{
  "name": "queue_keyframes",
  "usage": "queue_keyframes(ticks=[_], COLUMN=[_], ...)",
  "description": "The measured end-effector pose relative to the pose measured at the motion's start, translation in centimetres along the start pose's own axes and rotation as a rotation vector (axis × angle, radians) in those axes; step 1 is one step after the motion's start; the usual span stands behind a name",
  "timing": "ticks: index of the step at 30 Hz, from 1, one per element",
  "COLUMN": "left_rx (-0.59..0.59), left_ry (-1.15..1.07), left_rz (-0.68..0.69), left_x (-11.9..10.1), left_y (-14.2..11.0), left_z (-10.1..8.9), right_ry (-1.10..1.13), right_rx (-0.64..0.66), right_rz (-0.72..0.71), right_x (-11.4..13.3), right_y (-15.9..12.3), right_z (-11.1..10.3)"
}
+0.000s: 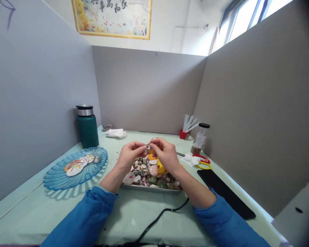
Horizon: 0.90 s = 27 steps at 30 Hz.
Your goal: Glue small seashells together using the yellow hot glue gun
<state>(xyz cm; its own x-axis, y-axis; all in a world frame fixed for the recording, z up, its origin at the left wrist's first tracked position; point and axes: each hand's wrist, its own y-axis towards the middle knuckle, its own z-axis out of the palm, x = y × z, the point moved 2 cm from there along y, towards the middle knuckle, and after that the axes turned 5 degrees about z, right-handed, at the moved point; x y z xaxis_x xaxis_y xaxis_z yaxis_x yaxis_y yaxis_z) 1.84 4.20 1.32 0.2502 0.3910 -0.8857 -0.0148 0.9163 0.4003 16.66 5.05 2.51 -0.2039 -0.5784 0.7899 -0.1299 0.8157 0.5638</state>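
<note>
Above the back of a metal tray (151, 188) full of shells, my two hands meet with fingertips pinched. My left hand (132, 152) and my right hand (167, 154) are both closed on a small, pale brown and white piece (149, 142) that looks like a small shell. A thin whitish sliver sticks up from it; most of the piece is hidden by my fingers. Below lie small snail shells (141, 166), green shells (153, 179), a pink one (153, 169) and an orange one (151, 156). My right wrist partly covers a yellow object (161, 167).
At left stand a blue scalloped plate (50, 183) bearing joined shells (78, 166) and a green bottle (88, 132). At right are a red cup of translucent sticks (183, 134), a clear jar (199, 140), scissors (204, 164) and a black slab (226, 193). A black cord (159, 219) crosses the front.
</note>
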Motion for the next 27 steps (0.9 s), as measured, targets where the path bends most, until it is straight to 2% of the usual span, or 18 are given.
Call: queue_keyframes(ticks=[13,21,25,27], left_rx=[-0.020,-0.042,-0.128,-0.169], left_ry=[0.118,-0.014,-0.076,-0.091], left_rz=[0.026,-0.044,-0.063,-0.058], left_x=[-0.5,0.2,0.2,0.2], left_y=[-0.1,0.2,0.5,0.6], left_z=[0.3,-0.2,-0.9,-1.1], right_ry=[-0.030,-0.013,-0.192,-0.396], right_rx=[0.005,-0.002,-0.050,0.013], right_rz=[0.030,0.044,0.000,-0.040], right_x=[-0.6,-0.4,-0.4,-0.5], right_y=[0.1,0.1,0.3,0.4], right_z=[0.0,0.0,-0.6,-0.7])
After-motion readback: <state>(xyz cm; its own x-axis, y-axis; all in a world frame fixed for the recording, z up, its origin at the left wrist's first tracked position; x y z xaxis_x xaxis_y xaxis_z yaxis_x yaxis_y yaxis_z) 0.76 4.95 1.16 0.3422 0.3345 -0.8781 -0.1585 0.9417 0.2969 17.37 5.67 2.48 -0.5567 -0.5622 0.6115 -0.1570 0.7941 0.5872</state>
